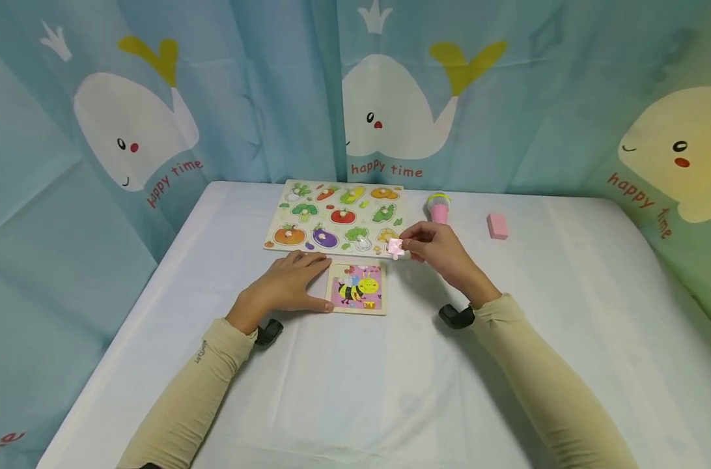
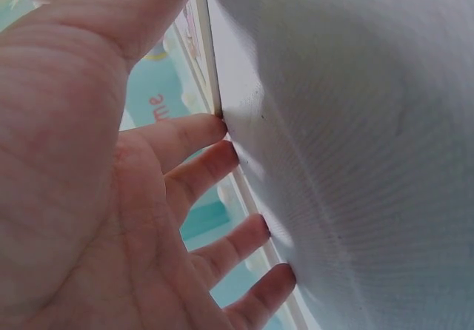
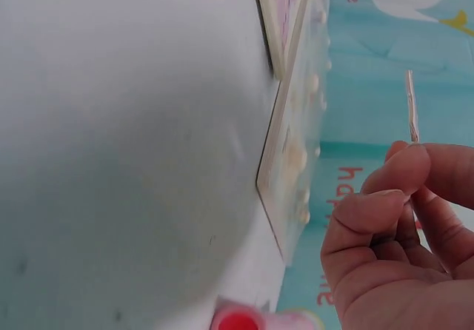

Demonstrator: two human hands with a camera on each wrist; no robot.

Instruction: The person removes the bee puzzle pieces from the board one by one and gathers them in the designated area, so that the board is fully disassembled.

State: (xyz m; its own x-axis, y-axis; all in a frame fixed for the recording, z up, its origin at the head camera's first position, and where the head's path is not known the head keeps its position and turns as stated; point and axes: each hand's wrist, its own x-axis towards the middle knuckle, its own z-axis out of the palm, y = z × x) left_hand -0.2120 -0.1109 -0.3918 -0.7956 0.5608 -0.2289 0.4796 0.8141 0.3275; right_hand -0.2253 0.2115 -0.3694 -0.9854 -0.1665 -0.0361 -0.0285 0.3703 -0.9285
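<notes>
The bee puzzle [image 1: 358,290] lies on the table [image 1: 355,391], its left corners touched by the spread, loosely straight fingers of the left hand [image 1: 285,284]; rightward, by the vegetable board's [image 1: 365,225] near right corner, the right hand [image 1: 440,253] pinches a raised pink piece [image 1: 395,247]. Probably piece-fitting; next calls for laying it flat, knob aligned.

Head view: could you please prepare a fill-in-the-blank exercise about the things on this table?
1. A loose puzzle piece is held in the ____ hand.
2. The small puzzle shows a bee with yellow and ____ stripes.
3. On the large board, the eggplant is ____ in colour.
4. In this view, the toy microphone lies to the ____ of the pink block.

Missing words: right; black; purple; left.
</notes>
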